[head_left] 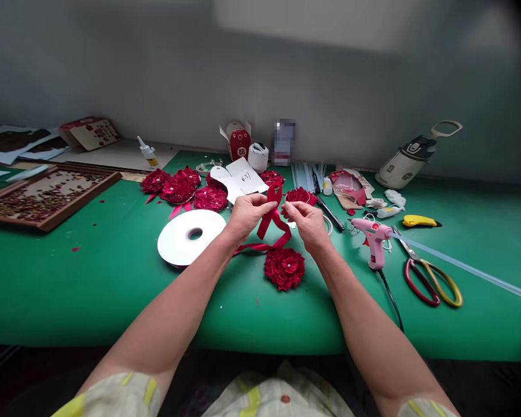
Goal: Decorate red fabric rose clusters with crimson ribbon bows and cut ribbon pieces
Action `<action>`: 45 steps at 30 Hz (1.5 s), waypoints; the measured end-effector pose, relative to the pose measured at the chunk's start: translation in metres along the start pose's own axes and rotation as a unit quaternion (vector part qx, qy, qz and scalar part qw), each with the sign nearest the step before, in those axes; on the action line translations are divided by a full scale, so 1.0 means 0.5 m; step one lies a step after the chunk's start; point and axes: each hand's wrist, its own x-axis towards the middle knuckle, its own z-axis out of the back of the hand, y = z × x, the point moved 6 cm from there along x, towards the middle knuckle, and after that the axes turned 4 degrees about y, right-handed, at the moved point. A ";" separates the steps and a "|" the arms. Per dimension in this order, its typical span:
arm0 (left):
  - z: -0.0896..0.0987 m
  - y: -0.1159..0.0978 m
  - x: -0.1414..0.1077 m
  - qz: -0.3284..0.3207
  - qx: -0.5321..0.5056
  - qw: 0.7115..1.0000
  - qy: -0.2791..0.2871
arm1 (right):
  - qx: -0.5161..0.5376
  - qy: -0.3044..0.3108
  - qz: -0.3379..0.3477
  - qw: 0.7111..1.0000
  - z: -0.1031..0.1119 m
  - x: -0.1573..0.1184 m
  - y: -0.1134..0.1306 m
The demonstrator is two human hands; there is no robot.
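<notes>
My left hand (248, 217) pinches a red ribbon (266, 225) between thumb and fingers; the ribbon makes a loop above the fingertips and a tail hangs below. From there it twists down over the table toward the white ribbon spool (178, 234), partly behind my left forearm. Close beside the loop, my right hand (307, 223) has thumb and fingertips pressed together. Whatever it pinches is too small to make out. Just below both hands lies a dark red fabric flower (285, 269) with a pale bead at its centre.
More red flowers (180, 186) lie behind the spool, near a white card (247, 176). A pink glue gun (375, 240), scissors (432, 281) and a yellow cutter (419, 220) are on the right. A wooden tray (80, 200) stands left; a bottle (403, 165) stands back right.
</notes>
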 end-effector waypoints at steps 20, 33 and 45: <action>0.014 0.018 0.005 0.007 -0.075 0.997 -0.034 | -0.044 0.058 0.004 0.997 -0.037 -0.013 -0.022; 0.033 0.007 0.007 0.033 -0.106 0.992 -0.062 | -0.164 0.061 -0.046 0.983 0.027 -0.004 -0.004; 0.037 -0.017 0.009 -0.030 -0.054 0.996 -0.060 | -0.445 0.223 -0.070 0.865 0.018 -0.126 0.001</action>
